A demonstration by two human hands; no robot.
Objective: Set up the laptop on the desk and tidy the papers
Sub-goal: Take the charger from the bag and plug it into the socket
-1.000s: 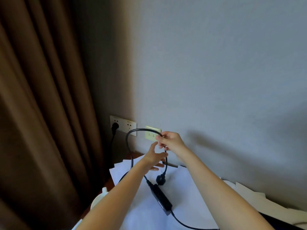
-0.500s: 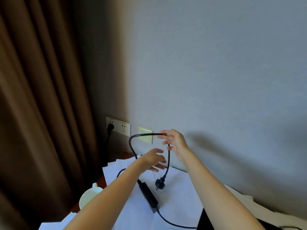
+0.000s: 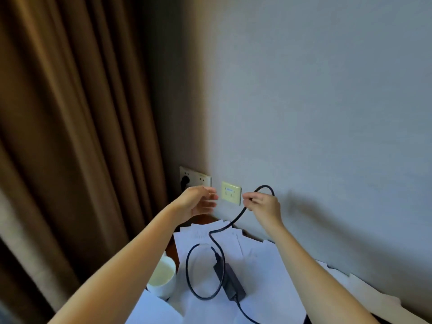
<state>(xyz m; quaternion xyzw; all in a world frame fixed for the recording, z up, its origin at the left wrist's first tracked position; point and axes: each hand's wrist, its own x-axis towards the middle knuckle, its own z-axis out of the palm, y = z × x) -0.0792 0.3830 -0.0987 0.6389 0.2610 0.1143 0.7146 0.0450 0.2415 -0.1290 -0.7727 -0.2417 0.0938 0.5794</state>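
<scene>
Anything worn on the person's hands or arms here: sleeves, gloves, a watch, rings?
Nothing shows. The left hand and right hand are bare, with no gloves, rings, watch or bracelet visible. Both forearms are uncovered up to the frame edge; no sleeve comes into view.

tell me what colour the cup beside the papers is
The cup is white, clearest in the head view.

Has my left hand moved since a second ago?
Yes. The left hand has risen from below the yellow wall socket to level with it, on its left.

Brown curtain (image 3: 70,136) beside a white outlet (image 3: 200,179) and cream outlet (image 3: 231,193); white cup (image 3: 162,280) below
</scene>
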